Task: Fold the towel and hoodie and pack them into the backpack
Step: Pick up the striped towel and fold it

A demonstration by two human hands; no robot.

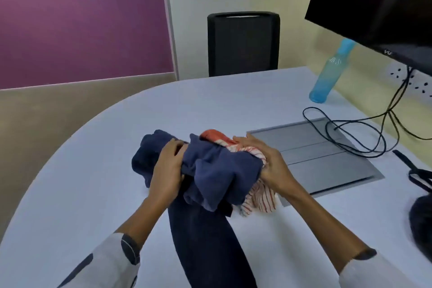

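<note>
A navy blue hoodie (217, 170) lies bunched in the middle of the white table (93, 182), with one dark sleeve trailing toward me. A red-and-white striped towel (259, 199) is bundled against its right side. My left hand (167, 170) grips the hoodie's left part, fingers curled into the cloth. My right hand (264, 161) holds the towel and the hoodie's right edge together. A dark backpack (420, 220) shows partly at the right edge, with its black strap lying on the table.
A grey cable-box lid (327, 161) is set into the table right of the bundle, with black cables (350, 128) looping over it. A blue water bottle (332, 72) and a monitor (378, 7) stand at the back right. A black chair (243, 42) is behind the table.
</note>
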